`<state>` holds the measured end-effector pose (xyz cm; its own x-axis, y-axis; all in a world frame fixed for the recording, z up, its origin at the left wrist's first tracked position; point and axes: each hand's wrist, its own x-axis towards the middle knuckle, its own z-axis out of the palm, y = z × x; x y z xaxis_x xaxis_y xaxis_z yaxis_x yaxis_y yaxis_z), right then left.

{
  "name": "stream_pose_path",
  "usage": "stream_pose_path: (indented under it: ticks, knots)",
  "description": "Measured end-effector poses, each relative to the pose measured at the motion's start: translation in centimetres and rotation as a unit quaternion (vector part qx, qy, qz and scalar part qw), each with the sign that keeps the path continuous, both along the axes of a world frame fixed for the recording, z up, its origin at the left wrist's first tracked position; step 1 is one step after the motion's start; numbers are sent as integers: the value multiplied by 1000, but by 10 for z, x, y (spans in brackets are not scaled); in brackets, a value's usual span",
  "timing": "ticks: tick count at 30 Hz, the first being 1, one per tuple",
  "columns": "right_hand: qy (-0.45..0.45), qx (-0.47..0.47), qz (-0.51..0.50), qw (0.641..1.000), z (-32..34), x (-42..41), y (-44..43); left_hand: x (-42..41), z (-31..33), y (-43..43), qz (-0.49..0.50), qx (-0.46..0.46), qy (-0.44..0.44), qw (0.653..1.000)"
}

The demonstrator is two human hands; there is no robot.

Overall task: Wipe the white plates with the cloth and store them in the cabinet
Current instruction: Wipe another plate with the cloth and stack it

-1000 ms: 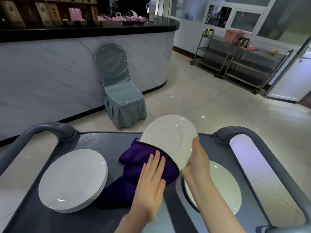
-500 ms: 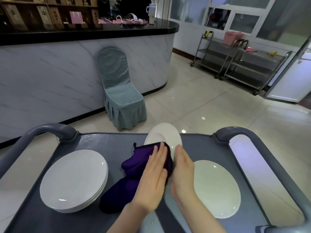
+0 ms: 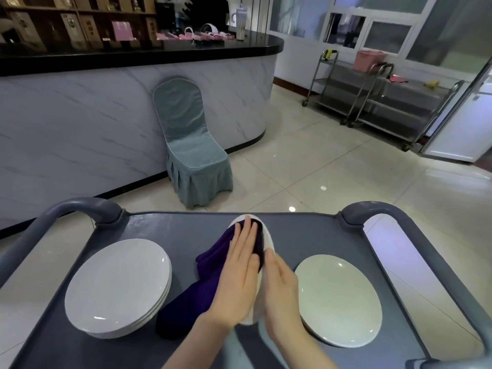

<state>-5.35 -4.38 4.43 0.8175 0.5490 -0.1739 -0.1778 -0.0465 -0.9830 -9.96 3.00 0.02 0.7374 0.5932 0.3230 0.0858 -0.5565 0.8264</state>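
Both hands are sandwiching one white plate [image 3: 269, 239] that's standing up on its edge over the middle of the grey cart's tabletop [image 3: 186, 230], so you only really see its rim. Left hand [image 3: 239, 265] is laid out flat, fingers straight and together, pressing the purple cloth [image 3: 205, 286] against the plate's left face. Right hand [image 3: 279, 288] is flat against the other face, fingers lying along it, propping it up. Can't tell if the thumb hooks under the rim, it's hidden. The rest of the cloth trails down and left onto the tabletop, and its bottom end sits just beside a stack of white plates [image 3: 117, 286] on the left side. On the right side one more white plate [image 3: 338, 299] lies flat by itself, with the right wrist overlapping its near-left edge. Curved grey cart handles [image 3: 82, 209] stick up at the far corners. Past the cart there's a chair in a grey-green cover [image 3: 191, 150] backed up against a marble-look bar counter [image 3: 80, 123], and over to the right a couple of steel trolleys [image 3: 372, 97] with a pink tub [image 3: 370, 59] on top.
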Motion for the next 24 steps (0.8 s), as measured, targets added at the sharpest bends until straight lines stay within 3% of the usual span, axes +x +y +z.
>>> stream_pose_path:
  ticks: [5,9,13,17,24]
  knots:
    - [8,-6,-14,1000,0,14,2,-4,-8,-13,-40,108,110,987]
    - [26,-2,-11,1000,-4,18,-3,1,-24,-21,-41,116,160,979]
    - [42,-2,15,999,-5,14,-12,6,-10,3,-37,-2,59,998]
    - [50,-5,9,999,6,25,-13,5,-9,27,-3,-72,54,996]
    - [95,29,-44,994,11,51,-11,-11,-36,-28,-40,1,72,997]
